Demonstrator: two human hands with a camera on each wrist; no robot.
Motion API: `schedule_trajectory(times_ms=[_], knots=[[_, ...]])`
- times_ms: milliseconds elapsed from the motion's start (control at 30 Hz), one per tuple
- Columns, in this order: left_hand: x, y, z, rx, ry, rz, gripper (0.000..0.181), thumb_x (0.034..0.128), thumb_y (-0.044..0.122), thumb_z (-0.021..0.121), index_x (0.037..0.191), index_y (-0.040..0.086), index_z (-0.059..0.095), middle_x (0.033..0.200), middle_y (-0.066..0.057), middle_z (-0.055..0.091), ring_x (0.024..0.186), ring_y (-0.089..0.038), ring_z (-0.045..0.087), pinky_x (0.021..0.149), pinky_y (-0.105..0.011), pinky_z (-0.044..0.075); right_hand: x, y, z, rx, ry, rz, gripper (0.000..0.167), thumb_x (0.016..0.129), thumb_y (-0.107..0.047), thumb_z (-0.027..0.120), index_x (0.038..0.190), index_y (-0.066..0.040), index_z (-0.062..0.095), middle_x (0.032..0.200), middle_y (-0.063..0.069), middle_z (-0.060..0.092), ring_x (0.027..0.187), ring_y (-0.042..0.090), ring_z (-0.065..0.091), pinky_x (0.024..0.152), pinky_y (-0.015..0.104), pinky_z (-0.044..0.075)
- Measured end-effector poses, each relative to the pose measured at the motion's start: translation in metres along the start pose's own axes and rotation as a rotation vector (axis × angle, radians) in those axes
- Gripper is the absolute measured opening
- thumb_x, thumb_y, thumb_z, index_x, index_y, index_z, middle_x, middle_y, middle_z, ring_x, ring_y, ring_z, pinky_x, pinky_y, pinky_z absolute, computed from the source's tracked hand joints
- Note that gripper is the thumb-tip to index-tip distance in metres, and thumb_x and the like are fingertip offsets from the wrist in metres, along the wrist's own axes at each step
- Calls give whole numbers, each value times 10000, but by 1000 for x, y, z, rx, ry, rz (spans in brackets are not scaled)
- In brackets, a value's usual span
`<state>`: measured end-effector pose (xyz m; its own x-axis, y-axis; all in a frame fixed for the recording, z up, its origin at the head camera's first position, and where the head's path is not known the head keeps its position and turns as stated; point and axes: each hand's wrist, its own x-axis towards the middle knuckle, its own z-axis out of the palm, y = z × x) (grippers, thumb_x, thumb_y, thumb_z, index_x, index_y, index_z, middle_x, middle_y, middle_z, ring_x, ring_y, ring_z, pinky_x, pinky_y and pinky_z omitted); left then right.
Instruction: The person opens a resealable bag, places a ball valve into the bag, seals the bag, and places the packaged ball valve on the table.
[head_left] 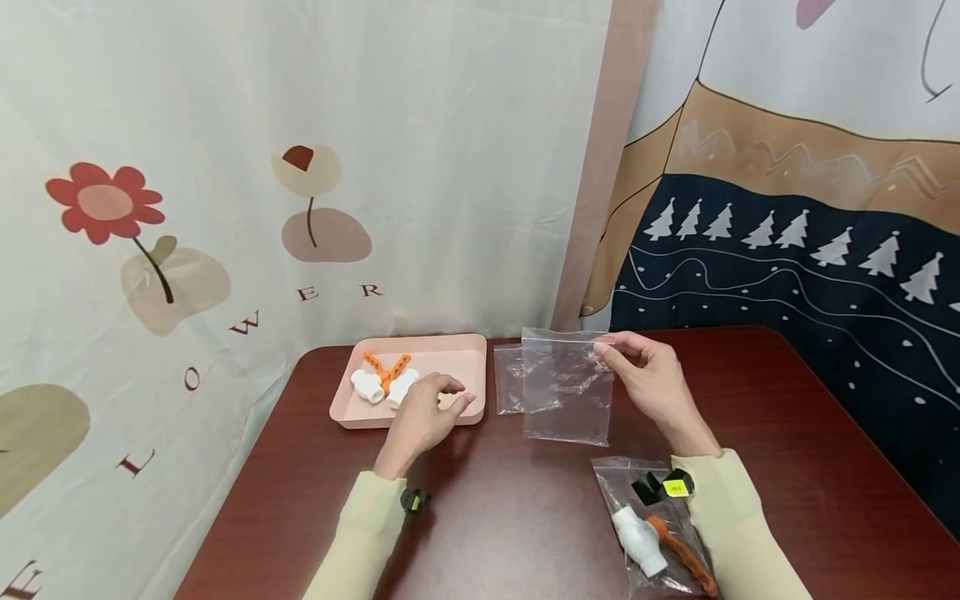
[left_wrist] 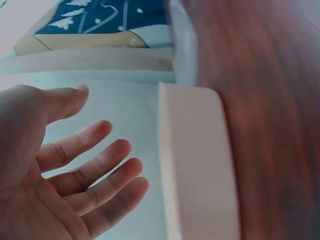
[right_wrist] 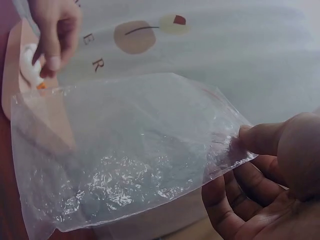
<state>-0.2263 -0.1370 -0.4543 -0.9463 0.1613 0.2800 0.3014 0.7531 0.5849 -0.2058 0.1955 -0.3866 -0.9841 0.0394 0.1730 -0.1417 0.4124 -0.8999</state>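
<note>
While the right hand (head_left: 658,383) is pinching a clear, thin plastic zip bag (head_left: 566,412) by its upper right corner, thumb against fingers, the bag is hanging to the right of the shallow, pale-pink tray (head_left: 463,356). Its long axis is running roughly up and down in the head view, with the zip strip crossing near the top; whether its lower edge is touching the reddish-brown table (head_left: 487,533), I cannot tell.

The left hand (head_left: 427,414) is hovering over the tray's near right part, thumb and fingers spread apart, with nothing showing between them. Its fingertips are pointing rightward, toward the bag's free left edge, and in the head view this hand is lying nearer that edge than the right hand, which is gripping the far corner. So the bag is standing off to the left hand's right, while the tray's contents are sitting to its left.

Two rounded white plastic fittings (head_left: 367,386) and orange plastic handles (head_left: 401,365), spreading in a V, are lying in the tray's left half, one fitting partly hidden by the left hand. A second clear bag (head_left: 507,392) is lying just right of the tray, partly behind the held one. Farther right, and nearer the person than the tray, a filled clear bag (head_left: 620,477) is containing a white fitting (head_left: 639,540) and a slim orange-brown handle (head_left: 684,554).
</note>
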Motion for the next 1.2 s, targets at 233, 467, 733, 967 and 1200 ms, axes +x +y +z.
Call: schedule_trajectory(times_ms=[233,467,733,967,1200], knots=[[5,25,-7,-180,65,100,272,969,281,722,1145,73,719,1116,-101,740,1078,-278,701,907,-463,577,-4,-2,13,83,-71,-35,341,965,-371,716,1177,-105,736,1032,121,773,875,136,700,772,246,591],[3,58,-17,-414,60,117,283,995,267,691,1231,111,695,1156,-96,726,1098,-228,691,933,-384,591,-7,-1,24,113,-152,-81,278,965,-329,722,1149,-120,740,979,99,774,843,184,713,757,285,600],[-4,87,-21,-471,31,207,234,990,205,695,1203,109,716,1082,-60,741,978,-199,702,837,-356,605,-13,0,31,96,-224,-97,245,960,-330,728,1120,-145,752,982,125,765,917,349,682,766,321,588],[-9,96,-21,-404,8,310,139,947,142,738,1080,124,774,932,2,744,788,-87,621,703,-333,566,-17,-2,33,54,-284,-133,173,954,-344,733,1078,-227,766,1003,37,756,905,290,666,727,303,561],[-12,97,-20,-366,-57,327,76,935,145,754,1003,147,789,852,47,699,688,-55,566,619,-263,521,-20,-5,33,42,-325,-181,177,963,-325,724,1084,-202,765,974,40,746,848,209,652,718,289,549]])
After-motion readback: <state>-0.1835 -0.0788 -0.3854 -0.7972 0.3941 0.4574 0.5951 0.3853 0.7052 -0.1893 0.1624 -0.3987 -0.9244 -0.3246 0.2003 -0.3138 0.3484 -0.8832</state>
